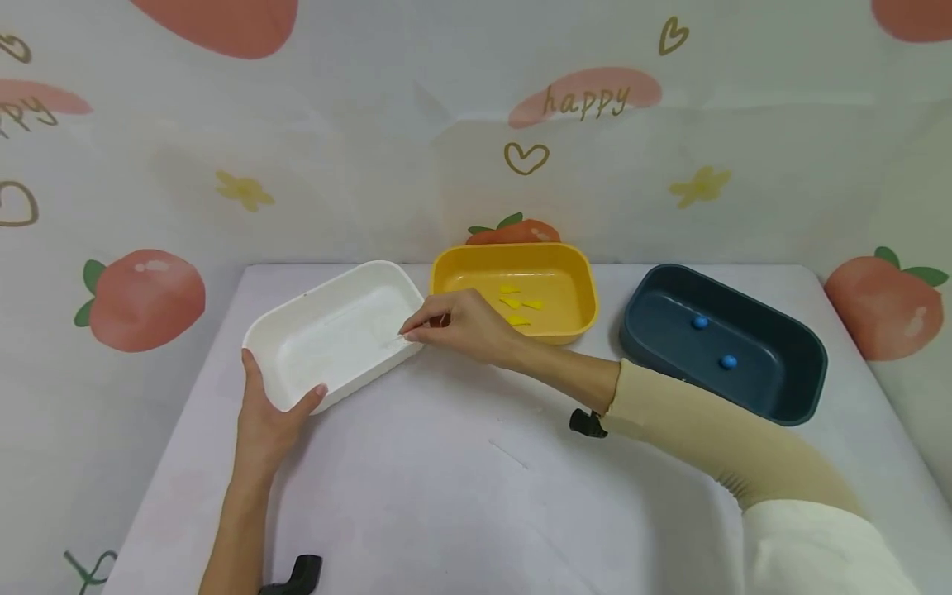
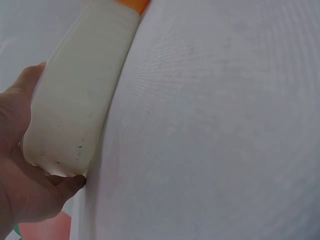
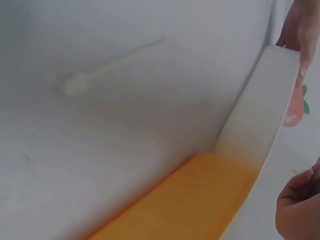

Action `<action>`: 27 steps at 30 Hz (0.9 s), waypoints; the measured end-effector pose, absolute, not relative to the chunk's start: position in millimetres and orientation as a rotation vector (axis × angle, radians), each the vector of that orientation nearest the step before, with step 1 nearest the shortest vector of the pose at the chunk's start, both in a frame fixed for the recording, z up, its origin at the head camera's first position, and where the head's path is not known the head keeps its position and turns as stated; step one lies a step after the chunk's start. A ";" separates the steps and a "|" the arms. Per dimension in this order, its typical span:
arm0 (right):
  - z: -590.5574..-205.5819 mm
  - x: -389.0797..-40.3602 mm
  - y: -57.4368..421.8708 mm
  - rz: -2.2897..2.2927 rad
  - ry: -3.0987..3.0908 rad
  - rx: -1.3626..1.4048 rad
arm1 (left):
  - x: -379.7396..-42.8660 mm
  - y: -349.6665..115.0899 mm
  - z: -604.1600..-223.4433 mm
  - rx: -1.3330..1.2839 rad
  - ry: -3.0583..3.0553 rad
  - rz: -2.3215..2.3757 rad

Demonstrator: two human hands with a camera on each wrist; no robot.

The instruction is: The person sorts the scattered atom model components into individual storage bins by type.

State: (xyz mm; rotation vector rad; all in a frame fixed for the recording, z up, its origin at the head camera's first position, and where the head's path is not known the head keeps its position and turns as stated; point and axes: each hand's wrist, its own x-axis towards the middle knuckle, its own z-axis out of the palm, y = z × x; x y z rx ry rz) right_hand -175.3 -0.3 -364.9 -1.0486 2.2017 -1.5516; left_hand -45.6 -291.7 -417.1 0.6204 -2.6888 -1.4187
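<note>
My left hand (image 1: 264, 421) grips the near-left corner of a white tray (image 1: 278, 330), thumb over the near rim and fingers at the left side. The left wrist view shows the same hand (image 2: 25, 170) against the tray's outer wall (image 2: 75, 100). Above the tray's right end, my right hand (image 1: 464, 326) pinches a tiny, thin white piece (image 1: 400, 335) between thumb and fingertips; its kind is too small to tell. In the right wrist view this hand (image 3: 302, 205) appears at the lower right edge, its fingertips partly cut off.
Behind the right hand stands a yellow tray (image 1: 587, 302) holding several small yellow pieces (image 1: 515, 303). Farther right, a dark blue tray (image 1: 806, 364) holds two blue balls (image 1: 728, 362). A thin pale strand (image 1: 508, 454) lies on the white tabletop (image 1: 461, 512). A patterned cloth (image 1: 372, 165) hangs behind.
</note>
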 end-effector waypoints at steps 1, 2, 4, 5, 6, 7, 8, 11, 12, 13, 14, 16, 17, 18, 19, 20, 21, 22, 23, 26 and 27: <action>-364.8 -177.3 -4.0 -1.545 2.215 -1.041 | -44.9 -291.7 -417.2 0.616 -2.691 -1.416; -364.5 -179.5 -7.6 -1.544 2.223 -1.038 | -44.4 -291.7 -417.2 0.616 -2.694 -1.414; -363.5 -184.9 -14.5 -1.530 2.255 -1.033 | -44.1 -291.4 -416.4 0.614 -2.696 -1.408; -363.5 -187.7 -17.6 -1.527 2.263 -1.031 | -44.3 -291.3 -416.2 0.611 -2.698 -1.404; -363.5 -190.3 -20.6 -1.524 2.265 -1.026 | -44.4 -291.2 -415.9 0.611 -2.699 -1.400; -363.6 -192.6 -23.5 -1.519 2.268 -1.018 | -44.4 -291.0 -415.9 0.610 -2.701 -1.391; -363.8 -194.8 -26.4 -1.521 2.265 -1.014 | -44.5 -290.9 -415.9 0.611 -2.703 -1.380; -364.6 -200.0 -34.0 -1.524 2.247 -0.997 | -44.9 -291.1 -416.5 0.610 -2.705 -1.359; -364.7 -201.2 -36.4 -1.521 2.243 -0.990 | -45.0 -291.2 -416.6 0.612 -2.706 -1.354; -364.8 -202.5 -38.4 -1.523 2.238 -0.985 | -45.2 -291.1 -416.8 0.612 -2.706 -1.352; -365.0 -203.6 -40.4 -1.525 2.232 -0.977 | -45.5 -291.2 -416.9 0.612 -2.705 -1.352; -365.1 -205.3 -43.9 -1.519 2.227 -0.947 | -45.8 -291.3 -417.0 0.612 -2.703 -1.357; -365.3 -206.3 -45.7 -1.517 2.227 -0.928 | -46.0 -291.3 -416.9 0.612 -2.704 -1.357; -365.6 -207.1 -47.4 -1.517 2.223 -0.908 | -46.0 -291.3 -416.8 0.612 -2.704 -1.360; -365.9 -208.0 -49.3 -1.516 2.223 -0.891 | -46.1 -291.3 -416.7 0.613 -2.704 -1.359; -366.1 -208.7 -51.0 -1.514 2.224 -0.874 | -46.2 -291.4 -416.6 0.613 -2.704 -1.360; -366.3 -209.5 -52.7 -1.509 2.228 -0.860 | -46.1 -291.4 -416.7 0.613 -2.704 -1.361; -366.6 -210.4 -54.4 -1.506 2.230 -0.848 | -45.9 -291.4 -416.7 0.614 -2.705 -1.361; -367.0 -211.3 -56.2 -1.499 2.235 -0.841 | -45.8 -291.4 -416.9 0.615 -2.705 -1.361; -367.5 -213.7 -60.4 -1.474 2.252 -0.820 | -45.7 -291.4 -417.5 0.614 -2.704 -1.363; -368.0 -214.7 -61.7 -1.464 2.258 -0.814 | -45.9 -291.4 -417.8 0.609 -2.702 -1.362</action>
